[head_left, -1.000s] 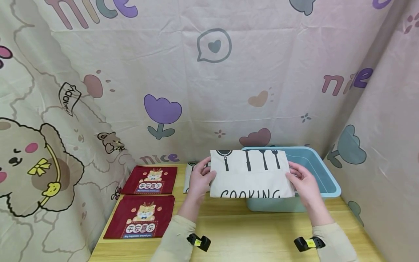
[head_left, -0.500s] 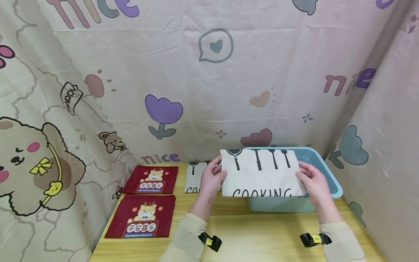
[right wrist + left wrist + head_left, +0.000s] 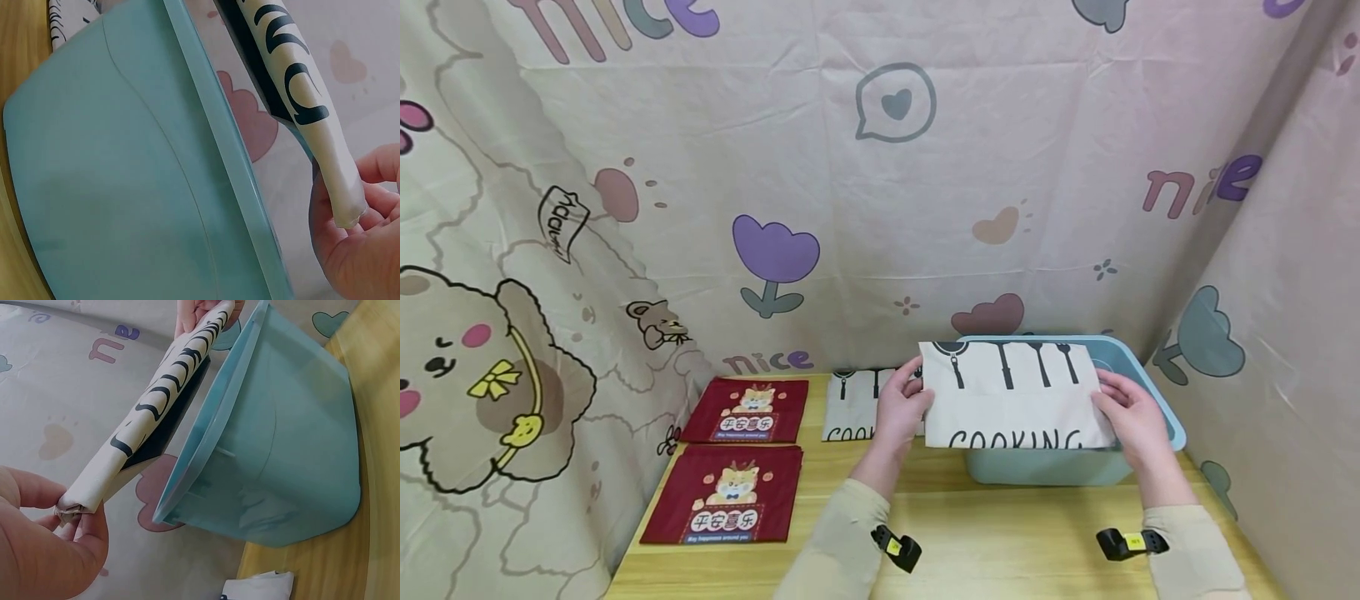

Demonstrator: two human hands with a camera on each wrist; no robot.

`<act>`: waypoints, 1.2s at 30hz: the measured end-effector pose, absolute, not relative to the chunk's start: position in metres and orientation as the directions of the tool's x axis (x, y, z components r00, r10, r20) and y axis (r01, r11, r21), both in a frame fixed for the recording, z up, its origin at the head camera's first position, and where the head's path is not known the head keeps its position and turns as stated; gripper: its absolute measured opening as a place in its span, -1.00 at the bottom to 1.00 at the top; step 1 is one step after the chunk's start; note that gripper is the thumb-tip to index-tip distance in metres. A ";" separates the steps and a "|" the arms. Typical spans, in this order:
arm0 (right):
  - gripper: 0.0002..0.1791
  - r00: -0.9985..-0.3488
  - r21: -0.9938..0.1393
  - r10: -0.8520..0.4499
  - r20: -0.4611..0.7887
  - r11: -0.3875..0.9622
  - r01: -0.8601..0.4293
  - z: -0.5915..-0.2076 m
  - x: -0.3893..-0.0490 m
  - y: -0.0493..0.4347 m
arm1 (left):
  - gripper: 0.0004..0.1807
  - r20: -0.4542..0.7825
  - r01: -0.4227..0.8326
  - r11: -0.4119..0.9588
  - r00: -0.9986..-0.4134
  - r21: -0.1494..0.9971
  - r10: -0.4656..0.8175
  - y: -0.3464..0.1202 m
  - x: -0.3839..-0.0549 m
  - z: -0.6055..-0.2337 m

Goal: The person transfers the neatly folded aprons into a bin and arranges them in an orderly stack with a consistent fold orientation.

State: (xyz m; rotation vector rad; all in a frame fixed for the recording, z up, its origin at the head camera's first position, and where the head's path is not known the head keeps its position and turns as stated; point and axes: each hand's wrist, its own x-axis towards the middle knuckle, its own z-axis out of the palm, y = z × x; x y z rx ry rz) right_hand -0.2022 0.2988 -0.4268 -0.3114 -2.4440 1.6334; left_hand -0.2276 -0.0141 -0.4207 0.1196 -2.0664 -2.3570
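Observation:
Both hands hold a folded white cloth (image 3: 1015,398) by its two short ends. It is printed with dark kitchen utensils and the word COOKING, and a dark underside (image 3: 164,428) shows in the left wrist view. My left hand (image 3: 904,410) pinches the left end between thumb and fingers. At the right end, my right hand (image 3: 1133,417) grips with its thumb on top and fingers behind. The cloth is raised off the table, close to the rim of a light blue plastic bin (image 3: 1157,408), and hides much of its opening in the head view.
Another folded white cloth (image 3: 850,408) with the same print lies at the back, partly behind the left hand. Two dark red folded cloths, one rear (image 3: 700,412) and one nearer (image 3: 673,500), lie at left on the wooden table (image 3: 985,542). A printed curtain (image 3: 895,208) surrounds it.
Both hands have carried the folded white cloth to the right, further across the bin. More of the other white cloth behind the left hand now shows.

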 end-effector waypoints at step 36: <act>-0.35 -0.959 -0.902 0.281 0.020 0.419 0.103 -0.425 -0.211 0.350 | -0.33 -0.052 -0.040 -0.137 -0.995 0.990 -0.081 0.044 -0.240 -0.419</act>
